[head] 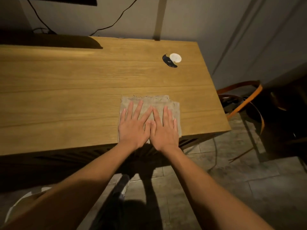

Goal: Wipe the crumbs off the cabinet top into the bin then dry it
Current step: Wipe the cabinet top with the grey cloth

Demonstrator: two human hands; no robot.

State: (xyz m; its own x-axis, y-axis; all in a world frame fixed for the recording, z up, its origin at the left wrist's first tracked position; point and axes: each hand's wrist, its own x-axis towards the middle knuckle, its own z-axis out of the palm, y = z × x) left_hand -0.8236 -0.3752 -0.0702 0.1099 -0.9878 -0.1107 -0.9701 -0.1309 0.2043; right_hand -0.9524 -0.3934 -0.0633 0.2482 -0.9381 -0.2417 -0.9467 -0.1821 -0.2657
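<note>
Two hands lie flat, side by side, on a folded cloth (150, 105) near the front right corner of the counter (66, 90).

Left hand (132, 128): palm down, fingers (139, 107) straight and slightly spread, gripping nothing, only pressing on the cloth.

Right hand (165, 131): palm down, fingers (165, 113) likewise straight, closed around nothing, pressing on the cloth. The two thumbs touch at the middle.

Cloth: beige, rough weave, folded in layers to a rough rectangle. Its long axis runs from the front edge of the counter toward the wall, in line with the fingers. Far edge is frayed; near edge reaches the counter's front edge, under the wrists.

Counter: wood grain, lines running left to right. Crumbs cannot be made out on it.

Dark scrap (168, 61) and pale round disc (175, 57): touching each other, toward the back right of the counter, well apart from the cloth.

Bin (244, 100): orange-rimmed, on the tiled floor (232, 180) just beside the counter's right end; dark inside, contents cannot be told.

Black cables (116, 20): hanging against the wall behind the counter.
</note>
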